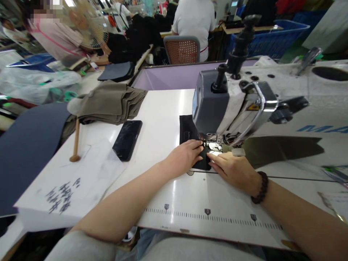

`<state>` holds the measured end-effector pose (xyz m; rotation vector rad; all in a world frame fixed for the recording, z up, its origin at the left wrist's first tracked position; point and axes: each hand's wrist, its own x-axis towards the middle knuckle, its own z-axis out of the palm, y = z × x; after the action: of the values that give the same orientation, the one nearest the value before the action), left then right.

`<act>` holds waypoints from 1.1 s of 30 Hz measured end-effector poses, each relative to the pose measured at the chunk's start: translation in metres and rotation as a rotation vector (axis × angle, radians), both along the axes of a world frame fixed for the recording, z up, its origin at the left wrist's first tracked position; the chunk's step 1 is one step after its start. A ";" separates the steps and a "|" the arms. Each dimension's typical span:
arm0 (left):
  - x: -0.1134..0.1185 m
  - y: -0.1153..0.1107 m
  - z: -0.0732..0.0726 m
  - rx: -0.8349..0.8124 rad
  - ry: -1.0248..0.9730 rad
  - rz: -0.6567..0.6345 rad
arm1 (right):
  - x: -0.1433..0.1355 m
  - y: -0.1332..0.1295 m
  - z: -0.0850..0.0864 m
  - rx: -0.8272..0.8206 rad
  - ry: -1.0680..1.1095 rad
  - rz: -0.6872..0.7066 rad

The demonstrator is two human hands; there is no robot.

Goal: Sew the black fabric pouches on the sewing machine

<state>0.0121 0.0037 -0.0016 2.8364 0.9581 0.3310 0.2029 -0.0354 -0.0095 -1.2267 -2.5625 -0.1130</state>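
Observation:
A small black fabric piece lies on the white sewing table, partly under the head of a sewing machine. My left hand rests flat on the fabric, its fingers stretched toward the presser foot. On the other side of the foot, my right hand has its fingertips on the fabric's right edge, beside the shiny needle plate. The fingers of both hands are extended and press down rather than wrap round anything. Part of the fabric is hidden beneath my left hand and the machine head.
Left of my hands lie a black phone, a paper with handwriting and a stack of brown fabric. A wooden stick rests there too. Beyond the table are a chair, seated people and a blue basket.

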 end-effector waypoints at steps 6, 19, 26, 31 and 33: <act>-0.001 0.003 -0.001 0.004 0.013 -0.006 | 0.000 -0.001 -0.002 -0.048 0.005 -0.030; -0.002 0.005 0.002 -0.053 -0.013 -0.004 | 0.000 0.001 -0.007 -0.151 0.037 -0.055; -0.001 0.010 -0.001 -0.021 -0.033 0.003 | -0.002 0.003 -0.006 -0.154 0.045 -0.067; -0.005 0.002 0.002 -0.004 0.002 -0.136 | 0.000 0.000 0.000 -0.093 0.058 0.022; -0.008 -0.004 0.004 -0.017 0.011 -0.192 | 0.001 -0.002 0.003 -0.084 0.062 0.099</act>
<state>0.0038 -0.0008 0.0023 2.8871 0.6783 0.2836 0.2043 -0.0375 -0.0069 -1.1109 -2.5916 0.0531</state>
